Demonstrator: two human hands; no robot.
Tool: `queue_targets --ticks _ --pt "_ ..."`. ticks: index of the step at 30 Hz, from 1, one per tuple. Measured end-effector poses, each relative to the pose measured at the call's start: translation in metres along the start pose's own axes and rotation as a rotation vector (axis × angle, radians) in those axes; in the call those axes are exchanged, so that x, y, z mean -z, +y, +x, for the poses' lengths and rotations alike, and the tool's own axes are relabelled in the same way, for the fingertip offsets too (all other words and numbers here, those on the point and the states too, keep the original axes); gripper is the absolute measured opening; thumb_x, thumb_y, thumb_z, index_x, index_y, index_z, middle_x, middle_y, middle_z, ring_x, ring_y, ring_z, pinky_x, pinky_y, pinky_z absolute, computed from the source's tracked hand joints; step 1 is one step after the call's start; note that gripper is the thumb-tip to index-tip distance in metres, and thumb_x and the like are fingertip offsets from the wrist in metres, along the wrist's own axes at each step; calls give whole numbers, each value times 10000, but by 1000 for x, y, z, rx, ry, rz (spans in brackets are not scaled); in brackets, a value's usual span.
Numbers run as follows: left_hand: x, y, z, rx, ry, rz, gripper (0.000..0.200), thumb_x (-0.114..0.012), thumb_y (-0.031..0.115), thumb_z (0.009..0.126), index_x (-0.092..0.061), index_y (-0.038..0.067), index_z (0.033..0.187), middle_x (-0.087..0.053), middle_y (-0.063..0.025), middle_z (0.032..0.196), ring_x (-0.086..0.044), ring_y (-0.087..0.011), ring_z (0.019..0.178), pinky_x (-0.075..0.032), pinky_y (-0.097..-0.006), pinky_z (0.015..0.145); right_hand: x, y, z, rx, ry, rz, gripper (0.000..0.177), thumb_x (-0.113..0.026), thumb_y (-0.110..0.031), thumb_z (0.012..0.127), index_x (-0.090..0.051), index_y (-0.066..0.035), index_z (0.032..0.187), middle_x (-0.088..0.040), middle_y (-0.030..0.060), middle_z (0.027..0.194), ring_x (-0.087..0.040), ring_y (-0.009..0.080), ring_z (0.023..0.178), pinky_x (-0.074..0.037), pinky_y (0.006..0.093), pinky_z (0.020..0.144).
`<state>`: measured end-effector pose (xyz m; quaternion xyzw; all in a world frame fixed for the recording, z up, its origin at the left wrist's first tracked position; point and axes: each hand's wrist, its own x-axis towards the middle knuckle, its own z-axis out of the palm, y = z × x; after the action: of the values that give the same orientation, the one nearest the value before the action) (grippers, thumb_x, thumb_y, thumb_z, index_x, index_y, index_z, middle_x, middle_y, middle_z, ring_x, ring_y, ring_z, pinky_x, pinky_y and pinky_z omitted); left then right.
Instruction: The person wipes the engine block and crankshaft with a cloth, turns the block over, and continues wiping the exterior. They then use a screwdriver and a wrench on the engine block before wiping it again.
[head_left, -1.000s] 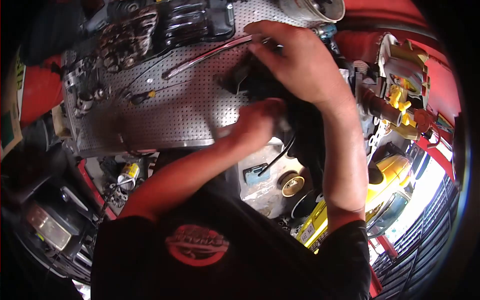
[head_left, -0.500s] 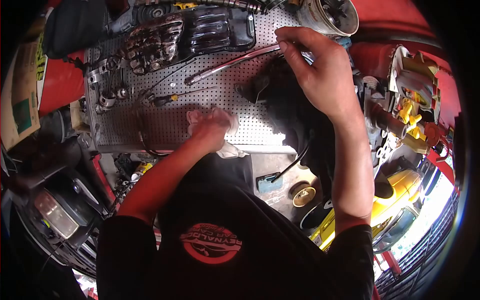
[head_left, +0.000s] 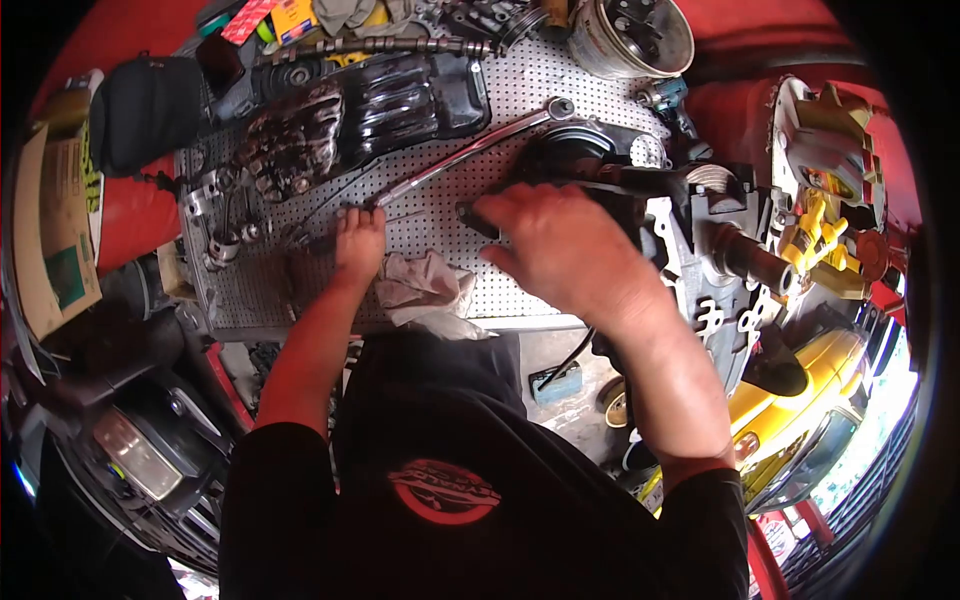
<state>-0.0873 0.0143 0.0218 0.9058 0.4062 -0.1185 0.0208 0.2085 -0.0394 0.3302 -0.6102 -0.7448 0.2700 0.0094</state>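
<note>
My left hand (head_left: 360,243) lies over the perforated bench top (head_left: 510,290), fingers stretched out beside the lower end of a long metal ratchet wrench (head_left: 460,155). A thin screwdriver shaft (head_left: 405,216) shows just right of these fingers; its handle cannot be made out. Right of my left wrist, a crumpled pale cloth (head_left: 425,287) rests at the bench's front edge. My right hand (head_left: 550,240), slightly blurred, hovers in front of a dark round part (head_left: 575,143), with thumb and fingers apart and nothing visible between them.
A dirty black ribbed pan (head_left: 415,105) and a camshaft (head_left: 390,46) lie at the back. Pistons with rods (head_left: 222,245) are on the left. A bucket of parts (head_left: 590,50) stands at the back right, and an engine block (head_left: 690,280) is at the right.
My left hand has left the cloth and moved left and up beside the wrench's end. My right hand has let go of the wrench's far end and come down. The view has shifted.
</note>
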Motion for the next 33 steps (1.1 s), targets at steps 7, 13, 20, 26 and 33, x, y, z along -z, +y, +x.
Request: queue_targets --ticks 7,13,20,26,33 --pt "-22 3 -14 -21 21 4 218 -538 170 871 -622 104 1060 -624 -102 1030 -583 -286 1036 -469 -448 913 16 -38 -26 30 -14 -35 424 -672 -267 882 -599 -69 1249 -642 110 1086 -632 287 999 -465 449 949" --pt "-18 4 -11 17 -72 -160 290 -589 103 825 -574 110 1114 -594 -111 1111 -603 -319 1027 -528 -495 841 48 -30 -67 38 352 51 325 -684 -186 756 -684 -86 1066 -671 126 1195 -617 324 1172 -424 545 1063" --pt "67 25 44 29 46 -472 389 -599 31 848 -604 110 1229 -633 -131 992 -655 -361 883 -556 -454 738 26 -3 -51 -113 329 -166 238 -747 -185 772 -714 -159 1006 -715 38 1136 -659 226 1073 -444 602 1005" --pt "108 76 139 -40 108 -665 351 -610 48 877 -656 138 1213 -649 -116 850 -663 -344 785 -547 -458 698 29 19 -64 85 453 -13 220 -660 -175 757 -723 -232 960 -709 -88 967 -656 93 941 -445 510 1020" --pt "116 130 248 -500 67 -579 345 -622 37 860 -683 132 1186 -632 -137 829 -652 -365 741 -535 -473 667 32 65 -50 238 633 23 202 -655 -175 738 -712 -206 929 -691 -74 932 -649 87 908 -485 430 1015"
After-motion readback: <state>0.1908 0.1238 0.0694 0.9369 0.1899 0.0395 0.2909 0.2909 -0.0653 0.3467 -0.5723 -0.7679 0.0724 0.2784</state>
